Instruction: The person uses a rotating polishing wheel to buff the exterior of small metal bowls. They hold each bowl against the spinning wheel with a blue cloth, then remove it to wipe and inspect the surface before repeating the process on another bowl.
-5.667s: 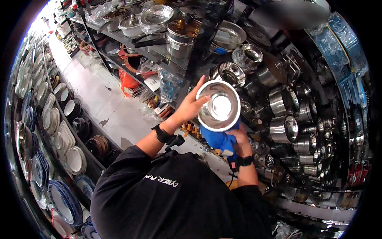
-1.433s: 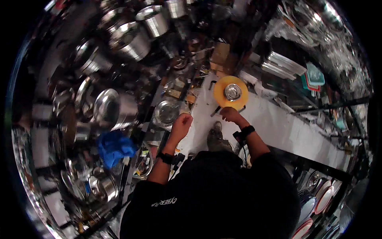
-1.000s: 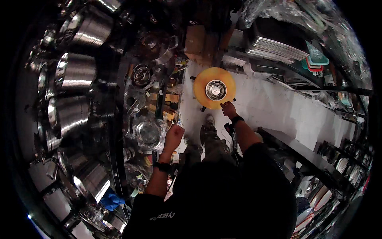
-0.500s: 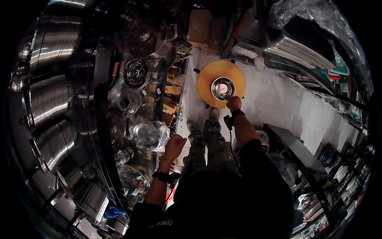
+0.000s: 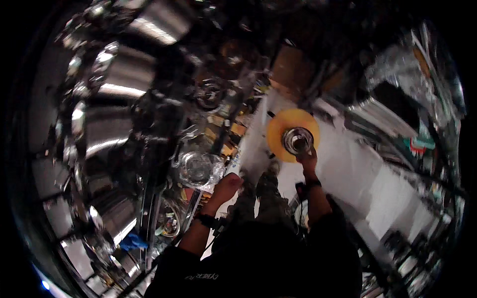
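A round yellow stool top (image 5: 278,124) stands ahead of my feet. On it sits a shiny round steel bowl (image 5: 293,134), off toward the near right edge. My right hand (image 5: 308,159) is closed at the bowl's near rim, thumb and fingers pinching there; blur hides the exact grip. Something darker shows inside the bowl next to my fingertips, too blurred to name. Held in a loose fist beside the left shelf, my left hand (image 5: 229,186) has nothing visible in it. Closest to it lies a clear plastic-wrapped round dish (image 5: 196,168).
Shelving full of glassware and metalware runs along my left, with large steel pots (image 5: 124,74) beyond. Stacked flat trays (image 5: 385,119) and a green-and-red item (image 5: 420,144) lie at the right. A brown cardboard box (image 5: 290,69) stands past the stool. Pale floor (image 5: 348,169) stretches rightward.
The whole view has swung and blurred, shifting the stool and bowl right and down. My right hand now reaches over the bowl's rim. My left hand stays fisted.
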Demonstrator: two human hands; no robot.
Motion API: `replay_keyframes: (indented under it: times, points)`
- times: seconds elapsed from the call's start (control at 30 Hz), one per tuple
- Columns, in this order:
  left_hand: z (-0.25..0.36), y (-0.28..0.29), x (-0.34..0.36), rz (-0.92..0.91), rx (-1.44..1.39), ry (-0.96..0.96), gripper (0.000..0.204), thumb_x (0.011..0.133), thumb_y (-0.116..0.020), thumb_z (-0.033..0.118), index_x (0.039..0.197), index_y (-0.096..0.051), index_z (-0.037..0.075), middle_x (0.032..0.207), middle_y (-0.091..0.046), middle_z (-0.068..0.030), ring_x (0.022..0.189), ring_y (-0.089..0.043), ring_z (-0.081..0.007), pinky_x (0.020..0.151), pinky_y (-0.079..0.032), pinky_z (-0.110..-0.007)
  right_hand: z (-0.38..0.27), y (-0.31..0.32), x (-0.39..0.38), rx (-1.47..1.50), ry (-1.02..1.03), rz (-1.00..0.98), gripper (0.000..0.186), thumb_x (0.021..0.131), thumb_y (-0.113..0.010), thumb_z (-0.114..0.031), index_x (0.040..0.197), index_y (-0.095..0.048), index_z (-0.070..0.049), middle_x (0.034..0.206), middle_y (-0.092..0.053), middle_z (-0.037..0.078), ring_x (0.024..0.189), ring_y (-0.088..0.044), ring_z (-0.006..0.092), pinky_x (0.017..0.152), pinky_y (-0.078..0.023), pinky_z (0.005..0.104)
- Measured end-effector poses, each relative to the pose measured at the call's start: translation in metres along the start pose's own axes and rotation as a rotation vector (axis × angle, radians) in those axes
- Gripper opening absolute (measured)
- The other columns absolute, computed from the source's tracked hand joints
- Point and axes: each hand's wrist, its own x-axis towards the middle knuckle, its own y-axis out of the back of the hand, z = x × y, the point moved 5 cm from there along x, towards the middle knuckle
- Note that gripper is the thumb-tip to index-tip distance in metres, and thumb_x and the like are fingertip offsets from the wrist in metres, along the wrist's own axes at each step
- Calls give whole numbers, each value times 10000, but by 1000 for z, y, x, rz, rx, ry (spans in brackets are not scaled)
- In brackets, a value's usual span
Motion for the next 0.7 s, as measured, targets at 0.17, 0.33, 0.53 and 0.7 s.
replay_keyframes:
  times: [0.17, 0.33, 0.53, 0.7]
  points:
    - [23, 24, -41, -35, -359, -1, 416, 927, -583, 312, 1263, -492, 84, 1064, -598, -95, 986, -587, -172, 842, -477, -315, -132, -101, -107, -412, -144, -540, 330, 875, -539, -93, 1198, -529, -24, 826, -646, 86, 501, -582, 142, 459, -491, 259]
    - [65, 67, -115, 72, -623, -340, 579, 974, -478, 359, 1450, -294, 88, 1376, -436, -134, 1233, -466, -239, 1003, -412, -369, -184, -220, -221, -475, -216, -1123, 389, 878, -591, -51, 1256, -508, -9, 826, -660, 63, 579, -618, 116, 466, -490, 260]
    - [22, 97, -206, 109, -1436, -318, 537, 991, -402, 393, 1393, -363, 40, 1371, -469, -113, 1235, -477, -229, 1055, -378, -394, -192, -308, -333, -651, -127, -1528, 486, 899, -564, -31, 1363, -419, -19, 853, -653, 31, 626, -602, 79, 552, -491, 224]
    - [-18, 108, -320, 404, -1575, -471, 573, 983, -398, 430, 1403, -350, 44, 1371, -468, -120, 1232, -480, -237, 1066, -359, -394, -174, -354, -450, -660, -82, -1716, 524, 921, -558, -63, 1404, -360, -20, 776, -643, 48, 629, -600, 94, 544, -479, 240]
